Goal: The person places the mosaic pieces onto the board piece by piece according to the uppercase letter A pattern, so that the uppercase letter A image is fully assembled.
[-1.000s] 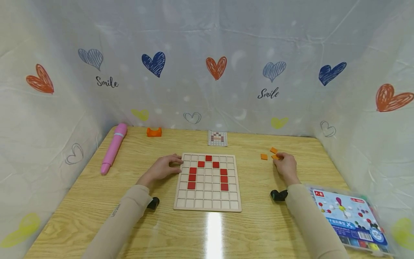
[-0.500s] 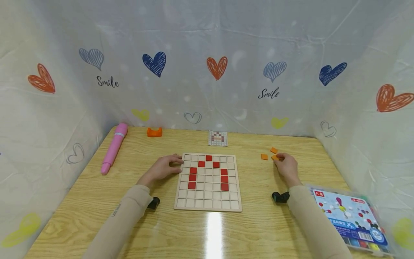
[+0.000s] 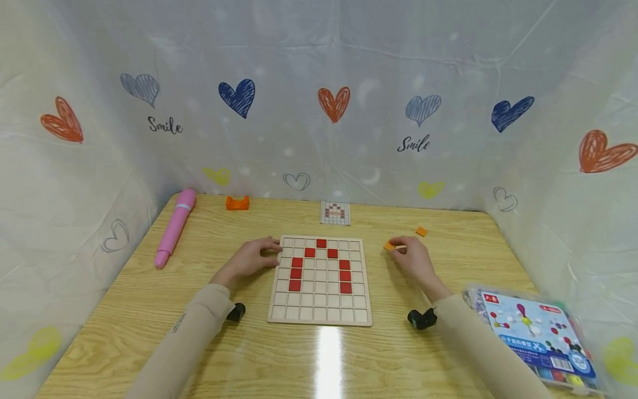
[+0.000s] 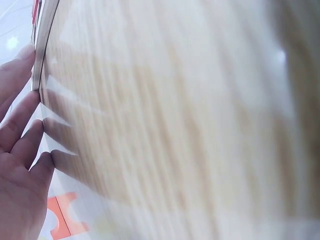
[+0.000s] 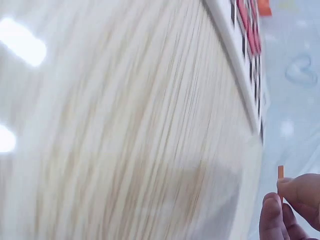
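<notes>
A pale wooden grid board (image 3: 320, 315) lies on the table with several red square tiles (image 3: 296, 274) set in an arch shape. At its left edge rests my left hand (image 3: 251, 258), fingers loosely extended; the left wrist view shows the fingertips (image 4: 35, 95) right at the board's side. To the right of the board, my right hand (image 3: 415, 259) pinches an orange square tile (image 3: 389, 245) between thumb and finger. The right wrist view shows this orange tile (image 5: 280, 172) edge-on, up off the table. Another orange tile (image 3: 421, 231) lies behind the right hand.
A small pattern card (image 3: 335, 213) lies at the table's back, behind the board. On the left are a pink microphone-shaped object (image 3: 175, 230) and an orange notched holder (image 3: 237, 203). A clear-lidded box of colourful pieces (image 3: 543, 338) stands at front right, under the right sleeve.
My right hand has lifted an orange tile and moved left toward the board. The loose tile nearest the board no longer shows where it lay. The left hand has stayed put.
</notes>
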Action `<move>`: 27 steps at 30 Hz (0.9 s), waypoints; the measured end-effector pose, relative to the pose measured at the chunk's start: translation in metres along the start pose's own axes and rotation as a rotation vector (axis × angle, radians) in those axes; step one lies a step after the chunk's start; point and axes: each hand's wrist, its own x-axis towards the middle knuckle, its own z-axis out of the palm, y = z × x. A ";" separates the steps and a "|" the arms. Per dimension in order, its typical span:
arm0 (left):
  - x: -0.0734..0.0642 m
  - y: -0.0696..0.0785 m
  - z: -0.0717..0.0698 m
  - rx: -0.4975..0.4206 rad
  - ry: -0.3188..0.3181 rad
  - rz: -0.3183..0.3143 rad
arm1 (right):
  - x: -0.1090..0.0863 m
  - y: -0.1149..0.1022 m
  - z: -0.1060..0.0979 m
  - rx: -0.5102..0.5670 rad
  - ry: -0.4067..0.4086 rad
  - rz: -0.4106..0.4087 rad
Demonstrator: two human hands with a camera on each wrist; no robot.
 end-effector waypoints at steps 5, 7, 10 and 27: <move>0.001 0.000 -0.001 0.002 -0.003 -0.007 | -0.007 -0.029 0.018 0.023 -0.040 -0.027; 0.001 0.000 -0.001 -0.004 -0.004 -0.017 | -0.010 -0.039 0.025 0.018 -0.054 -0.048; 0.001 0.000 0.000 -0.009 -0.007 -0.018 | -0.014 -0.053 0.036 0.024 -0.080 -0.096; 0.001 0.000 0.000 -0.021 -0.007 -0.028 | -0.022 -0.100 0.087 0.022 -0.235 -0.332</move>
